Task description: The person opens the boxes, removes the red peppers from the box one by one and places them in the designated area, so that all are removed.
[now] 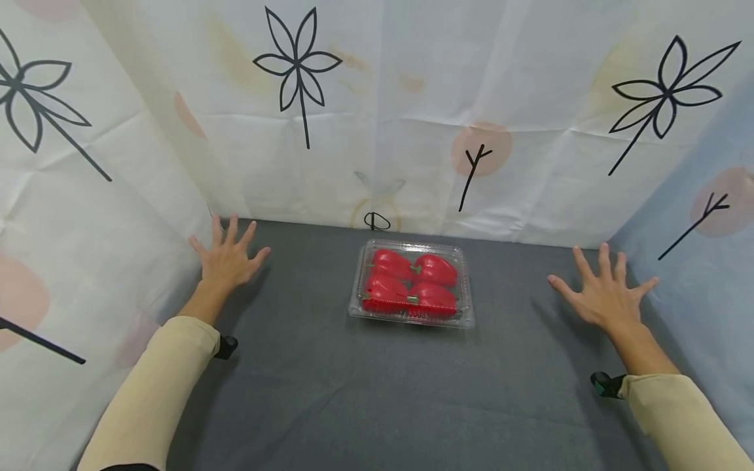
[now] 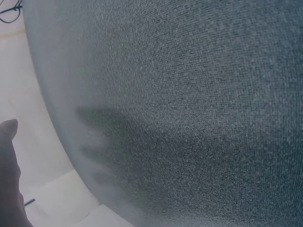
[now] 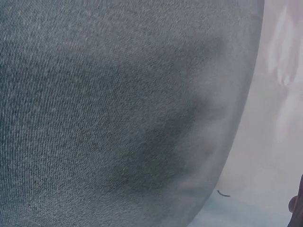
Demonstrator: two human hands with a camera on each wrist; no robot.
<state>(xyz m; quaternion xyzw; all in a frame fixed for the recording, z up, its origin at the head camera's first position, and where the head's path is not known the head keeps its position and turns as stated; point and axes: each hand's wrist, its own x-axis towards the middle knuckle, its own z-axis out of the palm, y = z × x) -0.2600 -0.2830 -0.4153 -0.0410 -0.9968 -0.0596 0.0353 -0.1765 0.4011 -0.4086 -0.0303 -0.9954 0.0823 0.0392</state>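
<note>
In the head view a clear plastic clamshell box [image 1: 412, 322] sits near the back middle of the grey table, its lid down. Several red bell peppers [image 1: 436, 269] with green stems lie inside it. My left hand [image 1: 228, 260] is at the back left with fingers spread, apart from the box and holding nothing. On the right, my right hand [image 1: 607, 294] is likewise spread and holds nothing. The left wrist view shows part of the left hand [image 2: 8, 175] at its left edge, and a hand's shadow on the cloth. A sliver of the right hand [image 3: 297, 208] appears in the right wrist view.
Grey cloth [image 1: 377, 405] covers the table. White curtains [image 1: 412, 98] printed with black leaf drawings and pale spots rise along the back and the left side; a bluish-looking one [image 1: 713, 261] stands on the right. Dark wrist devices [image 1: 226, 347] show at both cuffs.
</note>
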